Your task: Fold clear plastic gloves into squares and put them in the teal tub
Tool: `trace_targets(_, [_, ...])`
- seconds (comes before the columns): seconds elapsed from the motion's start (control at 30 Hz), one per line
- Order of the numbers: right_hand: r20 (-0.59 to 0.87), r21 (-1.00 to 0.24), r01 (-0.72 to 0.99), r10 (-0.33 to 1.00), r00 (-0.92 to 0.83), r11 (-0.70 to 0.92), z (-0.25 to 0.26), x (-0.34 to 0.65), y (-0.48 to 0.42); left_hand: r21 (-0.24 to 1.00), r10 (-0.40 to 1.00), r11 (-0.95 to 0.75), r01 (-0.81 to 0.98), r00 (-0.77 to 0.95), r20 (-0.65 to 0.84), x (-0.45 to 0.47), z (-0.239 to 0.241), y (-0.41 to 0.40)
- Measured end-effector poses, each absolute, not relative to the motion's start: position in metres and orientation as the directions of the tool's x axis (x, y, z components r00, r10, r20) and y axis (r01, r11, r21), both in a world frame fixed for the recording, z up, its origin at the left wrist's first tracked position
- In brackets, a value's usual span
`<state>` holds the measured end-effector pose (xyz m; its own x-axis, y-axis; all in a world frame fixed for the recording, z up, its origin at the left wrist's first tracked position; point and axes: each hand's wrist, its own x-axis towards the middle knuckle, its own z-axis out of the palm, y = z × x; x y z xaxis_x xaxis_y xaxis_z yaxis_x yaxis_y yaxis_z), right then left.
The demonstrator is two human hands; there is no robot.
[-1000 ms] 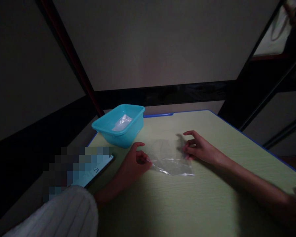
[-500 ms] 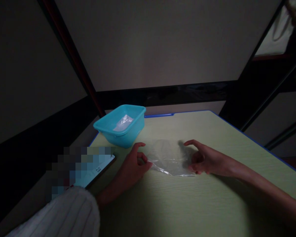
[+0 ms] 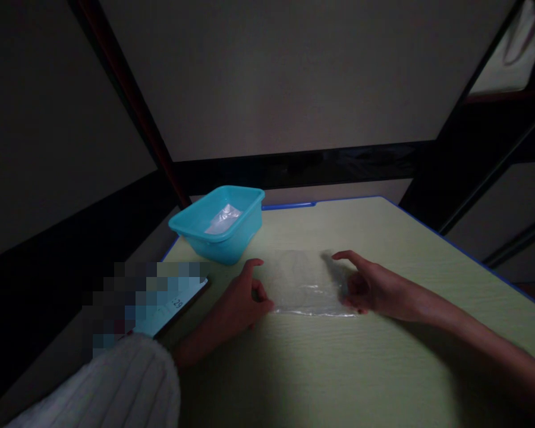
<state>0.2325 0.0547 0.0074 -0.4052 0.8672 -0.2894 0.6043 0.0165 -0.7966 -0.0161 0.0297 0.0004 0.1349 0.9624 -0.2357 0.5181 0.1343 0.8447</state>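
A clear plastic bag (image 3: 307, 284) is spread flat on the table (image 3: 330, 374), its folded-looking near edge catching the light. At its near left corner my left hand (image 3: 238, 300) pinches the film between thumb and curled fingers, with the index finger raised. My right hand (image 3: 377, 288) grips the near right corner in a similar way, its index finger stretched out above the bag. Beyond my left hand stands a turquoise plastic tub (image 3: 234, 241), and a crumpled piece of whitish plastic (image 3: 223, 219) lies inside it.
A device with a lit screen (image 3: 172, 304), partly blurred out, lies left of my left hand. White ribbed fabric (image 3: 129, 386) fills the lower left. Blue edging (image 3: 289, 206) borders the table, and a panelled wall (image 3: 285, 83) rises behind it.
The bag's near edge, slanted and rumpled before, now lies straighter and flatter between my hands. The left-hand corner has come slightly closer to me. The digits on the lit screen changed.
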Motion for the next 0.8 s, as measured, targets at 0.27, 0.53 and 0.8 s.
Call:
trace_targets(0.27, [0.174, -0.502, 0.726, 0.878, -0.447, 0.469, 0.014, 0.234, 0.048, 0.736, 0.970, -0.213, 0.643, 0.230, 0.080, -0.019, -0.004, 0.030])
trace_targets(0.53, [0.211, -0.347, 0.590, 0.674, -0.708, 0.728, -0.004, 0.205, 0.033, 0.374, 0.678, -0.705, 0.603, 0.728, 0.103, -0.011, -0.009, 0.009])
trace_targets(0.8, [-0.005, -0.264, 0.609, 0.630, -0.776, 0.748, -0.012, 0.211, 0.030, 0.277, 0.581, -0.780, 0.561, 0.814, -0.010, -0.019, -0.010, 0.013])
